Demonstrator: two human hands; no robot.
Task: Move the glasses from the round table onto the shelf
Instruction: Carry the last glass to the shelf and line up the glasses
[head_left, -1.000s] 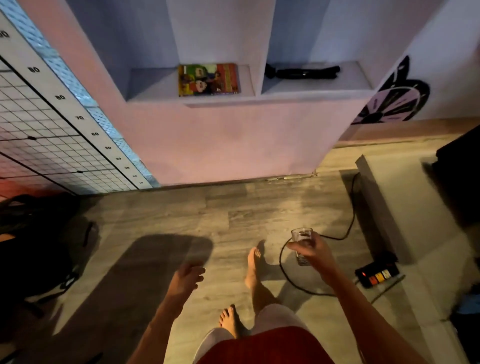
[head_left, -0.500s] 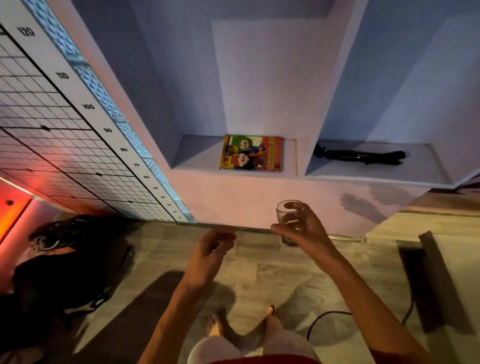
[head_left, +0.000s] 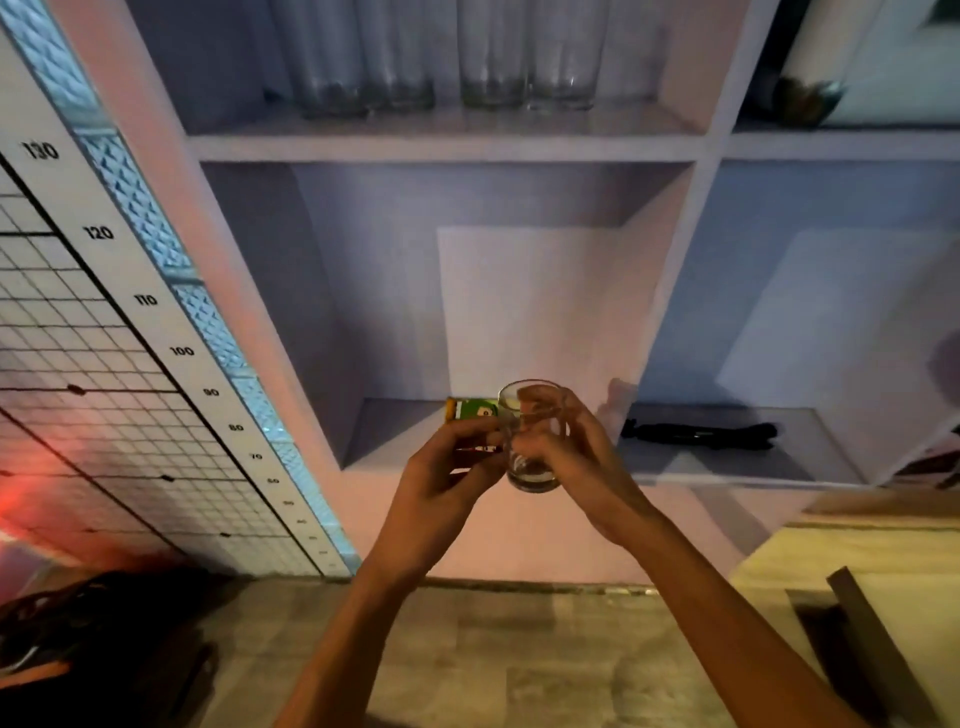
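A small clear drinking glass (head_left: 530, 470) is held upright in front of the lower shelf compartments. My right hand (head_left: 576, 462) wraps it from the right. My left hand (head_left: 447, 478) touches its left side with fingers curled on it. Several tall clear glasses (head_left: 452, 73) stand in a row on the upper shelf board (head_left: 447, 143), well above my hands. The round table is out of view.
A colourful book (head_left: 470, 408) lies in the lower left compartment, partly hidden by my hands. A black tripod-like object (head_left: 701, 432) lies in the lower right one. A height chart (head_left: 98, 234) hangs on the left wall; a dark bag (head_left: 78, 623) sits on the floor.
The view has tilted up to the shelves. My right hand has raised the glass to the lower compartment's height, and my left hand has come up and closed on its left side.
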